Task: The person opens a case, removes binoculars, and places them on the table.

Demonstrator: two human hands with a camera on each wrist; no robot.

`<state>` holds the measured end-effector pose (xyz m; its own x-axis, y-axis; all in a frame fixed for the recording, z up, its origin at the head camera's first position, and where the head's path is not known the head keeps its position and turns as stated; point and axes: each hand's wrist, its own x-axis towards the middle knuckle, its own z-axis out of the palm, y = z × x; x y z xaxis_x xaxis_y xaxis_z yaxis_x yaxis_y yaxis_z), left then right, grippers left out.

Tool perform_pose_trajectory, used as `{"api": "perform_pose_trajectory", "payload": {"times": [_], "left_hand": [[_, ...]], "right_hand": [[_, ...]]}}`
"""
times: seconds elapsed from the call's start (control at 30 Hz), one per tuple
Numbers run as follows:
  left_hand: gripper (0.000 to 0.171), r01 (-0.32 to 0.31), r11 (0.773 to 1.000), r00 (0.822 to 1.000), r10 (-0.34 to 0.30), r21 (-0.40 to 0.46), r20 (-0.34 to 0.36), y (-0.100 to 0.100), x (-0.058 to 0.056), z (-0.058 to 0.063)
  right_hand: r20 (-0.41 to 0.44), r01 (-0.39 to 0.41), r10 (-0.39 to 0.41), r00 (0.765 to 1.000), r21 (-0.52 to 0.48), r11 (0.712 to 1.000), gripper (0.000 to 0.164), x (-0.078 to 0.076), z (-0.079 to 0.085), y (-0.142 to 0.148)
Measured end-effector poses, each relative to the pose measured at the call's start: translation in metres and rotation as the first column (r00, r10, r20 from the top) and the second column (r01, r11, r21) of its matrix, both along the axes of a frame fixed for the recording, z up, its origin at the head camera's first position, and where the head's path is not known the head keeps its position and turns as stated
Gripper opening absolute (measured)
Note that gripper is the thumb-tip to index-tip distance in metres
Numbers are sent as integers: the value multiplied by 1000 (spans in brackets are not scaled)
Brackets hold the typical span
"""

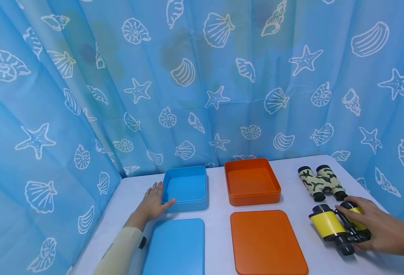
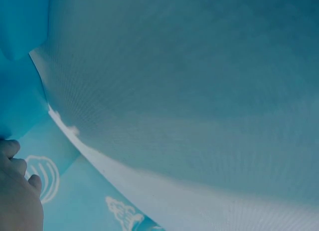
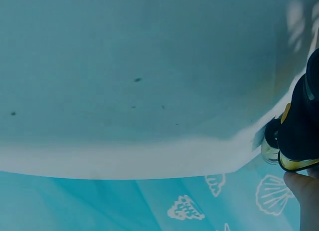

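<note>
My right hand grips a pair of yellow and black binoculars by the right barrel, at the right side of the table. In the right wrist view only part of the binoculars and a bit of the hand show at the right edge. Just behind them lies a second pair of binoculars with a camouflage pattern. On the left, my left hand rests against the left side of a blue open box, its fingers extended and thumb across the front wall.
Right of the blue box stands an orange open box. In front of them lie a flat blue lid and a flat orange lid. A blue shell-patterned curtain encloses the back and sides of the white-covered table.
</note>
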<state>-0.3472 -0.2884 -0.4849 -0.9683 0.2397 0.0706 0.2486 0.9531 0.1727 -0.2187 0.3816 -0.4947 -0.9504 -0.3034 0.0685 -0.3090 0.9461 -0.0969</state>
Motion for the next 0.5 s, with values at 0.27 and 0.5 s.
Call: {"api": "perform_pose_trajectory", "payload": {"times": [0.27,0.5], "left_hand": [[100,-3,1000,1000,3,13,5,1,1,0],[100,-6,1000,1000,6,15,-3,1,1,1]], "right_hand": [[-14,13,-13,1000,27,1000,101,-1,-8,7],[5,25,-25,1000,21,999,103,-2,-14,11]]}}
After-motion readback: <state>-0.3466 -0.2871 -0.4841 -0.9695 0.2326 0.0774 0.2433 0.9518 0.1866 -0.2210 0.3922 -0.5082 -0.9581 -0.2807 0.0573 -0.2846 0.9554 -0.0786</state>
